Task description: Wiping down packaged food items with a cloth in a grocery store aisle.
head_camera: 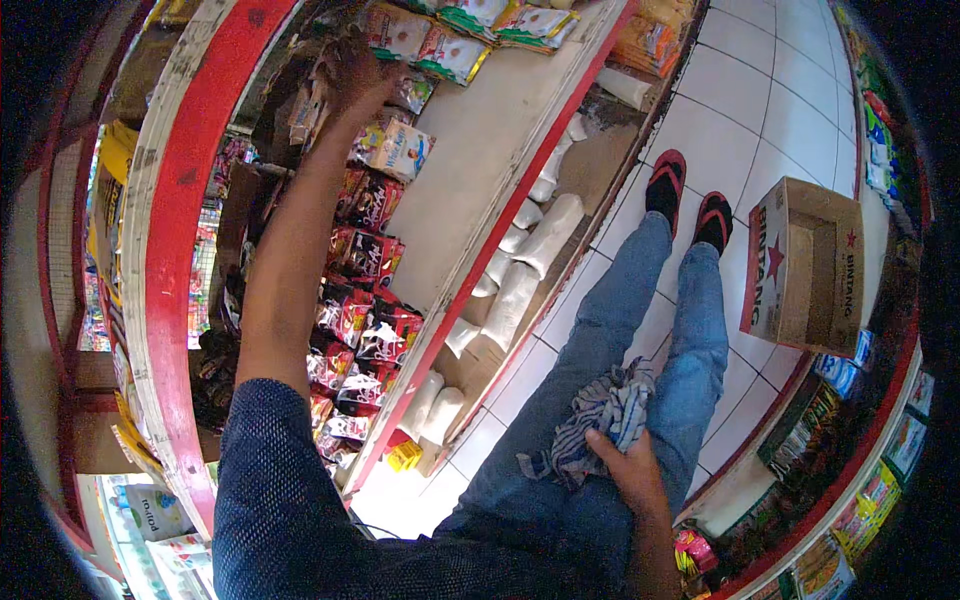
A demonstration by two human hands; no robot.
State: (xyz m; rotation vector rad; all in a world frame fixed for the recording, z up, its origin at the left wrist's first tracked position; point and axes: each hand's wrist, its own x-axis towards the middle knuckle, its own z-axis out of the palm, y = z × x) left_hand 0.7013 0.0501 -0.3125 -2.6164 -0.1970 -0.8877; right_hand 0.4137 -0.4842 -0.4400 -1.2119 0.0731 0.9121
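Observation:
My left hand reaches into the back of a store shelf, its fingers in shadow among packets, so its grip cannot be made out. Beside it lie green and white packets and a White Koffie packet. Nearer to me on the same shelf stand rows of red and black coffee packs. At my lap, my right hand holds a crumpled striped cloth.
White-filled plastic bags lie on the lower shelf. A red-edged shelf board runs at left. An open cardboard carton stands on the tiled floor by my feet, beside the right-hand shelves.

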